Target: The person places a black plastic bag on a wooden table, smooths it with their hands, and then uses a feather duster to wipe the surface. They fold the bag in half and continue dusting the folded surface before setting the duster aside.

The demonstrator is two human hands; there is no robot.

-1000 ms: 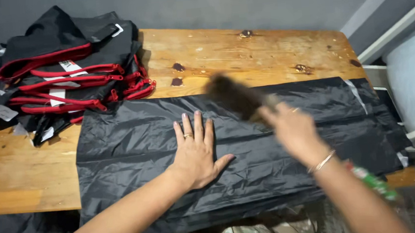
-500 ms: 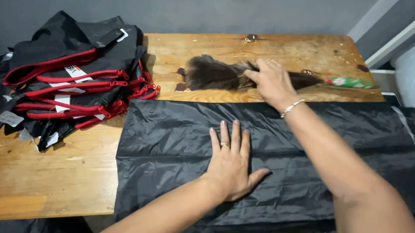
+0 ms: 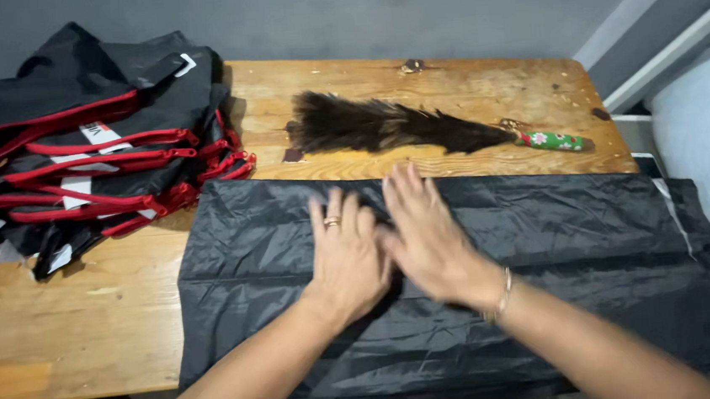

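Evidently both hands, left hand (image 3: pixel 350 259) and right hand (image 3: pixel 426 238), lay flat, fingers spread, pinning the black fabric (image 3: pixel 544 235) smooth; a feather duster (image 3: pixel 391 127) rested just beyond the fingertips.

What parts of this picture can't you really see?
Head view:
- Black fabric: its near edge and right end run off the frame; the part under the left hand and right hand is covered.
- Stack of black and red bags: left side cut off; lower ones hidden by those on top.
- Feather duster: the pattern on its green handle is too small to make out.
- Wooden table: much of it is covered.
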